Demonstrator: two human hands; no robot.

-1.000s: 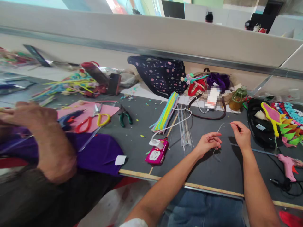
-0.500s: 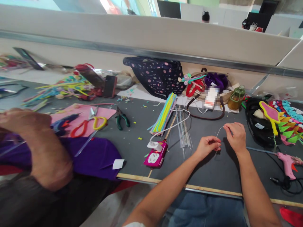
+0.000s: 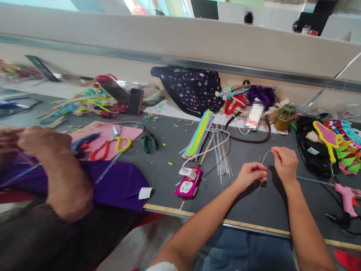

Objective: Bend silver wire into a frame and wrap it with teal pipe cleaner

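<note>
A thin, light, springy wire point(image 3: 264, 160) is pinched between the closed fingers of the left hand point(image 3: 249, 175) and right hand point(image 3: 286, 163), best gripped near its ends.

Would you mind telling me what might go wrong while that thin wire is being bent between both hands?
1. The thin wire is pinched by the left hand and right hand; its loose lower end could prick a finger or spring free.
2. The bundle of straight wires lies just left of the left hand and could be knocked out of line.
3. The pink glue gun and its cord lie near the right forearm, which might snag them.
</note>
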